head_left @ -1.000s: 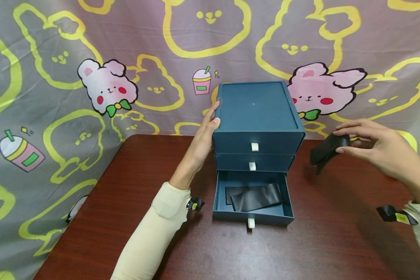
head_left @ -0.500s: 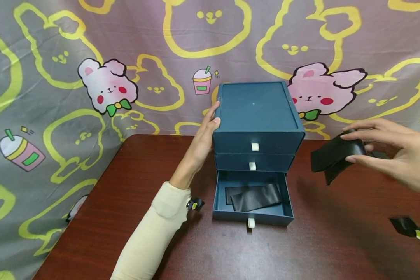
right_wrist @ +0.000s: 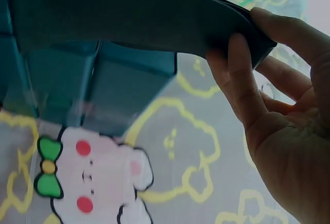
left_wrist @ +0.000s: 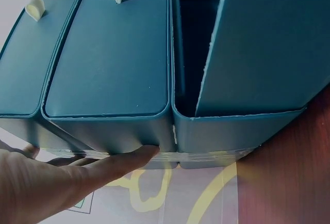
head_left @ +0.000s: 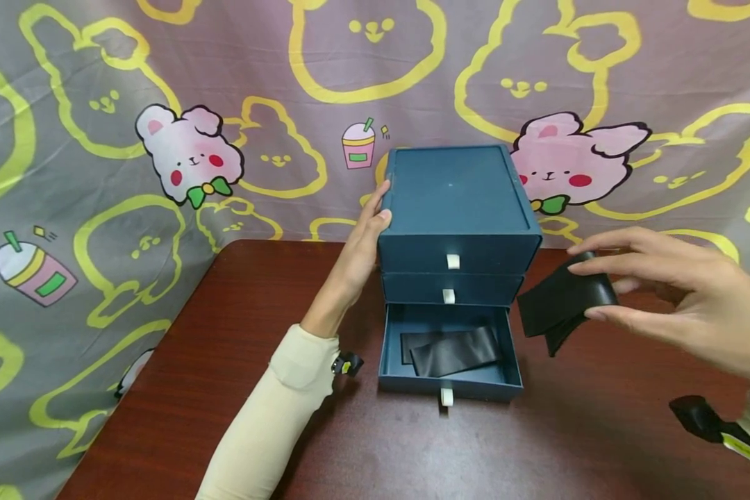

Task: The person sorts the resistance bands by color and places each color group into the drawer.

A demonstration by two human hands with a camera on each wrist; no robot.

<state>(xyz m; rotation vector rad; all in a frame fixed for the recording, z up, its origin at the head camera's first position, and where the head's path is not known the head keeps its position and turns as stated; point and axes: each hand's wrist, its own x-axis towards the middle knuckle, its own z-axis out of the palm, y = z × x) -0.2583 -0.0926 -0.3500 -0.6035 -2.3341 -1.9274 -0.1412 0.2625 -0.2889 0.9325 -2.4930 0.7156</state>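
A dark blue three-drawer box (head_left: pixel 456 198) stands on the table, its bottom drawer (head_left: pixel 406 386) pulled out. Two flat black strips lie overlapped inside that drawer, a glossy strip (head_left: pixel 456 353) on top. With fingers and thumb stretched out, my left hand (head_left: pixel 353 257) rests against the box's left side; the left wrist view shows its thumb (left_wrist: pixel 129 162) along the side wall. My right hand (head_left: pixel 681 295) pinches one end of a folded black strip (head_left: pixel 556 302) in the air, right of the box. The strip's loose ends point toward the open drawer.
The reddish-brown table (head_left: pixel 237 312) carries the box near its back edge. Behind hangs a cloth (head_left: pixel 275 62) with cartoon prints. White pull tabs (head_left: pixel 453 262) stick out from the drawer fronts.
My right hand first drew back to the right with the folded black strip, then came left and slightly down, nearer the box. My left hand and the drawers stay in place.
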